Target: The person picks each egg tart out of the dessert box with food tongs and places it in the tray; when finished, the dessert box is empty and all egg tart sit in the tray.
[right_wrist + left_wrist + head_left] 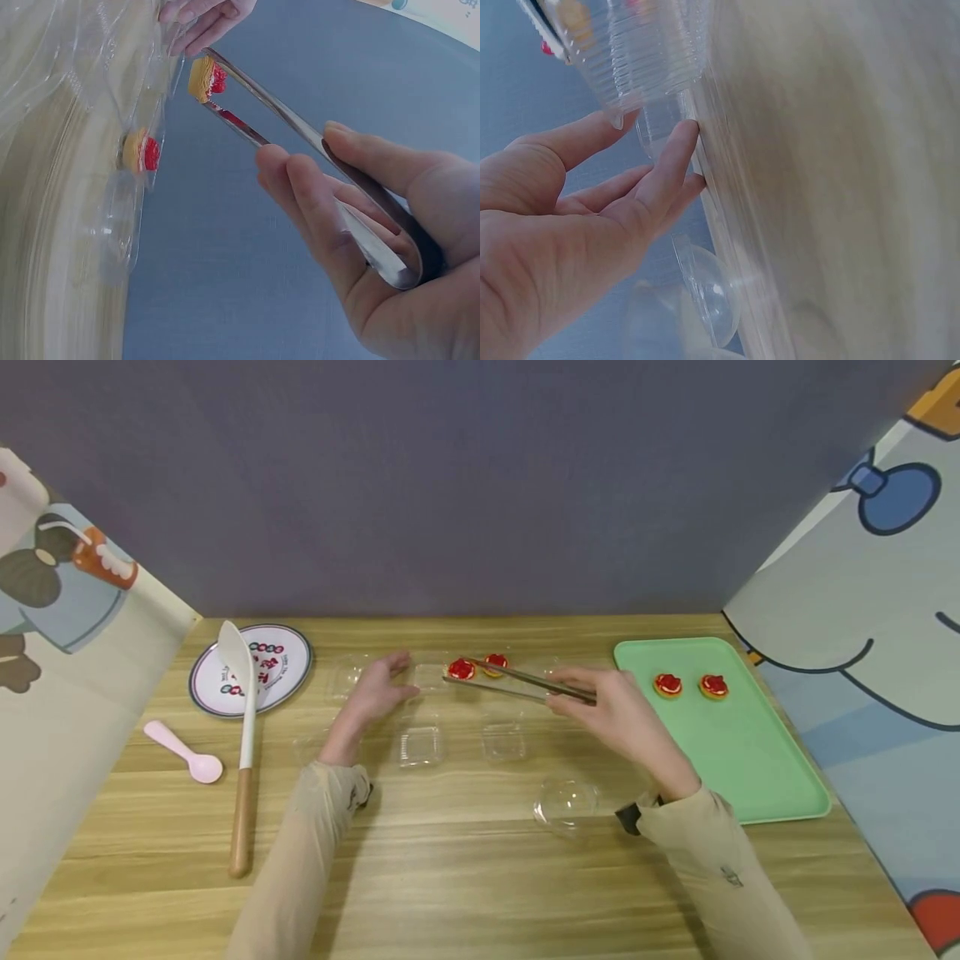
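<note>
In the head view my right hand (603,706) grips metal tongs (536,680) by their arms. Between the tong tips is a small tart (200,79) with a red topping, held above the table in the right wrist view. A second red-topped tart (135,150) sits in a clear plastic container beside it. My left hand (377,689) is at the left of the tong tips, near a clear container (429,674). With fingers extended, its thumb and fingertips are at the edge of clear plastic (656,124) in the left wrist view.
Two more tarts lie on a green tray (720,760) at the right. Other clear containers (420,746) and a round clear lid (566,802) are on the wooden table. At left are a patterned plate (285,681), a long-handled spatula (246,760) and a pink spoon (202,767).
</note>
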Demonstrator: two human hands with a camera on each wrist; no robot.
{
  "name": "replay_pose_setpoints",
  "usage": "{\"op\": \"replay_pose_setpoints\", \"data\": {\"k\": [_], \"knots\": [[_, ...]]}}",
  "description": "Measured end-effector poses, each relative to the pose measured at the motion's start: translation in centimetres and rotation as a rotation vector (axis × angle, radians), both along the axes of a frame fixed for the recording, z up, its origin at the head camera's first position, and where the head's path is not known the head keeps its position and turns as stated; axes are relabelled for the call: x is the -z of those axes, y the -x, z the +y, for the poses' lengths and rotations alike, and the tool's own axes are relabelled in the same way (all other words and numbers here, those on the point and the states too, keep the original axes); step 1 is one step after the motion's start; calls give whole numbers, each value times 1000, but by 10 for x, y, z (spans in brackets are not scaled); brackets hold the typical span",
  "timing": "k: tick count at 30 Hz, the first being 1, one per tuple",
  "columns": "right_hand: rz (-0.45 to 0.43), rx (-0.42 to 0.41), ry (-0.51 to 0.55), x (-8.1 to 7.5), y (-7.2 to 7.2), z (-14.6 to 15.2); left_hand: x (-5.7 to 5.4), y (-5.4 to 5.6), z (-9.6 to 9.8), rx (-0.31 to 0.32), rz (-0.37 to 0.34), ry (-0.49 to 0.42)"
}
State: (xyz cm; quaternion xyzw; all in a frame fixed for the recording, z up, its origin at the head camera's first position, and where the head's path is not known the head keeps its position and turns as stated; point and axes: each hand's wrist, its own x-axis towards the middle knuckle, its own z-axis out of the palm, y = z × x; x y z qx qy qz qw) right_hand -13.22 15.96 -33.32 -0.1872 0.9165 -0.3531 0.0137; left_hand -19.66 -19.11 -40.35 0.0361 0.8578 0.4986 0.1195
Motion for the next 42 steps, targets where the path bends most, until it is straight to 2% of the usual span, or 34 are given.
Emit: {"op": "replay_pose_setpoints", "data": {"k": [8,22,32,42], "knots": [[33,15,-4,1,-8,12,-1,0,0,5,4,-10],[49,88,2,-5,-32,47,-3,-1,3,7,11,3],[80,134,30,2,-47,66,-1,0,1,13,20,-10],[84,201,-7,8,-63,92,-5,-2,4,6,19,-12]]}}
